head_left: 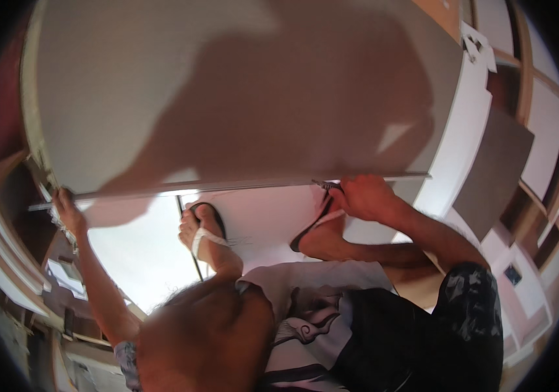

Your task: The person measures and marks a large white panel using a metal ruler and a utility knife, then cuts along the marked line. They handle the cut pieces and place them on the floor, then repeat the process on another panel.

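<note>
A large grey-brown board (227, 78) fills the upper part of the view, with a shadow across it. Along its near edge runs a long thin strip (253, 185), reaching past the board at the left. My left hand (67, 210) is closed at the strip's left end, its fingers curled over it. Toward the right, my right hand (366, 196) is a closed fist around a small dark metal tool (325, 185). The tool's tip lies at the strip; its exact kind is too small to make out.
Below the strip, my feet in flip-flops (204, 225) stand on white panels (129, 255) with a dark gap between them. A smaller grey-brown board (494, 166) leans at the right, near stacked white and wooden pieces (544, 130). More boards (8, 242) line the left side.
</note>
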A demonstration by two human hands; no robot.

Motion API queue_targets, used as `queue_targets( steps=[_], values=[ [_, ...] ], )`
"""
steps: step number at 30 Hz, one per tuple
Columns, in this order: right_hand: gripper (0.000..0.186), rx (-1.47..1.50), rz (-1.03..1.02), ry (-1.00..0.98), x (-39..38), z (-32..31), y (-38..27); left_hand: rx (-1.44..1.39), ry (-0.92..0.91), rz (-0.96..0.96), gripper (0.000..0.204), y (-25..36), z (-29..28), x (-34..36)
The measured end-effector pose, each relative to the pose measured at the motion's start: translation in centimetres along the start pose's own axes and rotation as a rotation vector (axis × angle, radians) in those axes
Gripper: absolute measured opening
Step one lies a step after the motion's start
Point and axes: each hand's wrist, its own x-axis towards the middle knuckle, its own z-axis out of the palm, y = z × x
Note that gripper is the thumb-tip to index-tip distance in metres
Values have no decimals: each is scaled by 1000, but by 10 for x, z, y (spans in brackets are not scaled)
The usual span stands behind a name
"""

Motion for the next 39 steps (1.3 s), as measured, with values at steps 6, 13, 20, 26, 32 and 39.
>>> queue_targets(
  steps=[6,13,20,26,32,39],
  values=[
    [36,232,-153,143,24,-75,-126,133,79,-152,63,66,7,-5],
    [38,280,-904,576,118,-85,-341,-20,366,-408,81,67,-23,-18],
    [34,194,-753,398,156,-84,-500,-52,286,-391,57,72,-27,-14],
    [41,149,-661,327,164,-85,-536,13,265,-449,54,66,-26,-12],
    [47,123,-593,251,165,-95,-547,18,254,-471,55,63,-23,-10],
    [51,178,-593,211,165,-105,-548,86,199,-504,64,76,-20,-5]
  ],
)
